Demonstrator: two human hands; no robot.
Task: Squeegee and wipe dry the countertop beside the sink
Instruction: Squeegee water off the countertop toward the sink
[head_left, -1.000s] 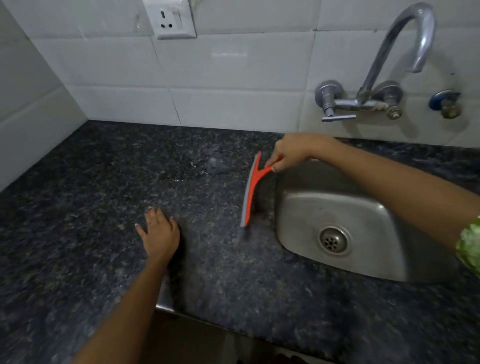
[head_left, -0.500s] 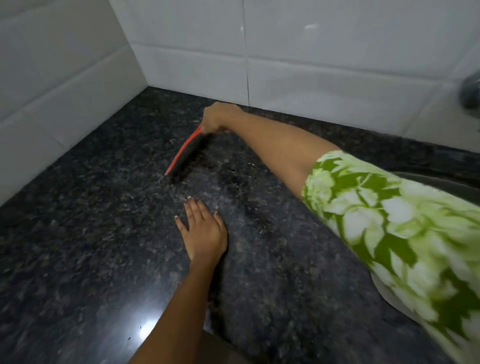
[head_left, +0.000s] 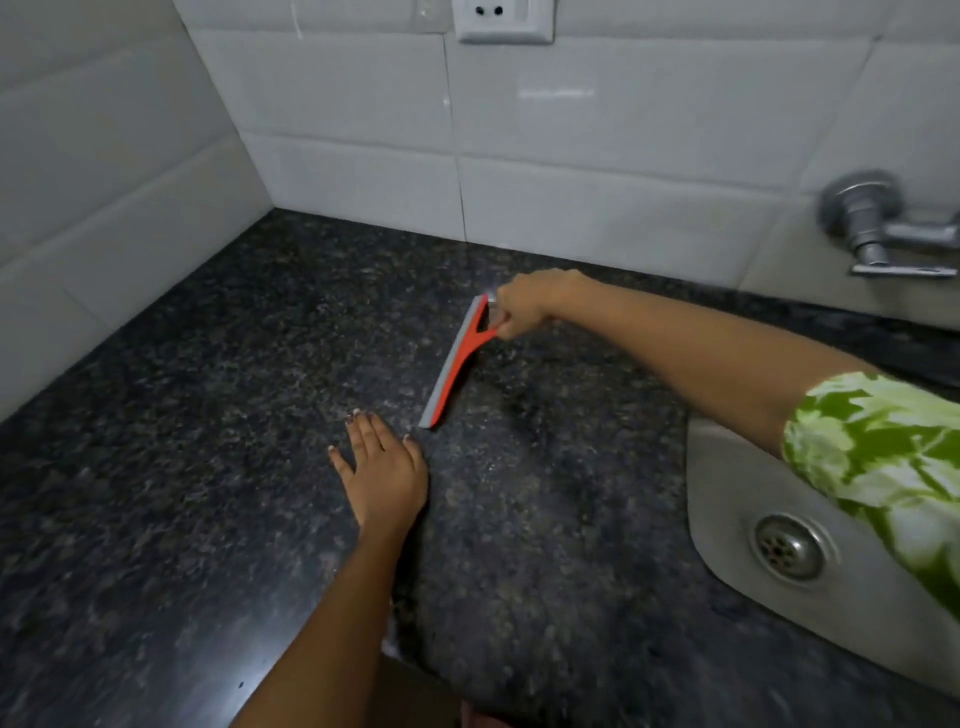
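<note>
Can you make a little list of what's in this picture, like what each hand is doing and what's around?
right hand: grips the squeegee handle
squeegee: orange, grey blade on the countertop
left hand: flat on the countertop, fingers straight
countertop: dark speckled stone
sink: steel, at right
tap: on the tiled wall
socket: above

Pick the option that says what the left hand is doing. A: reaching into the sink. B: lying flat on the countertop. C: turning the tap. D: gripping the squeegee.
B: the left hand lies flat, fingers straight, on the dark countertop, holding nothing.
</note>
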